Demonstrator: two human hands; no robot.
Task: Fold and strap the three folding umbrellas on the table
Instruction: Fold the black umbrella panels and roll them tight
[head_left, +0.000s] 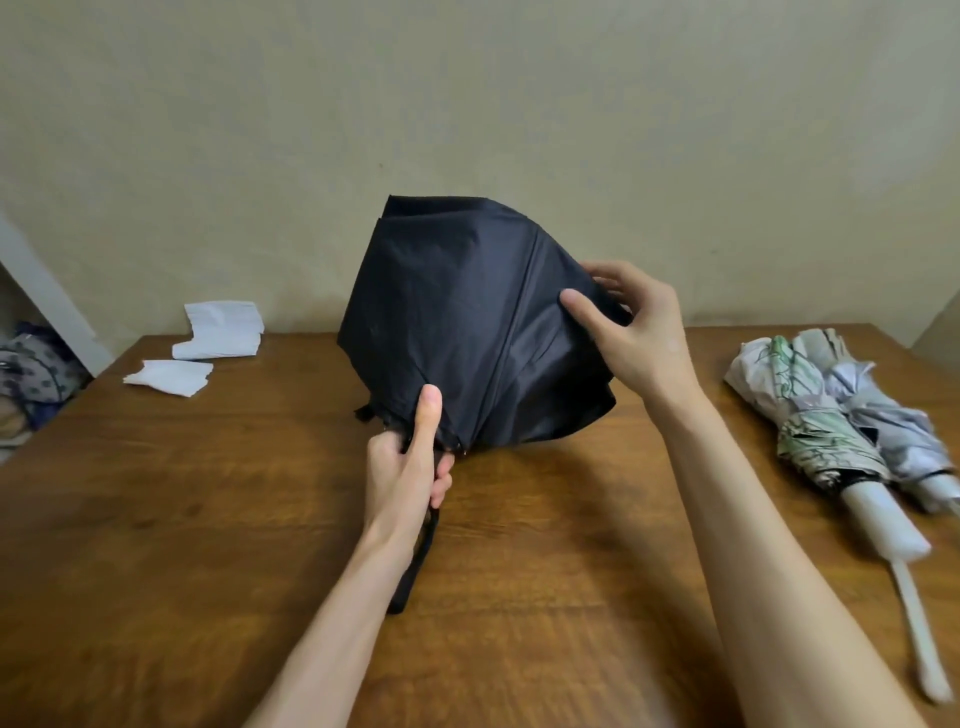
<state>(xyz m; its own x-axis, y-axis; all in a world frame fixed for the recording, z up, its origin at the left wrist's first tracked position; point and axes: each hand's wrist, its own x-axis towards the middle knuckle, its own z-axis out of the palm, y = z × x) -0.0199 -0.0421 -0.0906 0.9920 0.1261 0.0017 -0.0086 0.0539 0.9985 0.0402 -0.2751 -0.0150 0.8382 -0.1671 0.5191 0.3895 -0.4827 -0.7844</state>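
1. The black umbrella is held up over the middle of the bench. Its canopy is collapsed but loose and billowing, not yet pleated.
2. The left hand is wrapped around the gathered rib ends near the shaft, with the thumb lying up along the fabric. The dark handle pokes out below it towards the person.
3. The right hand pinches a flap of cloth on the umbrella's right side, thumb in front and fingers behind.
4. The step in hand looks like sorting the panels into flat pleats. To do it well, the right hand would pull each flap clear of its rib, smooth it flat and lay it round in one direction (always the same way, or the roll bulges).
5. The left hand's job is to hold the rib tips bunched tight so that finished pleats do not spring loose. The thumb could pin each new fold as it arrives.
6. The strap's place cannot be told from here. It should end up on the outside before the last wrap.
7. The green-patterned umbrella and the pale umbrella lie side by side at the right of the bench, both gathered; whether they are strapped is unclear.
8. Some white sheets sit at the far left.
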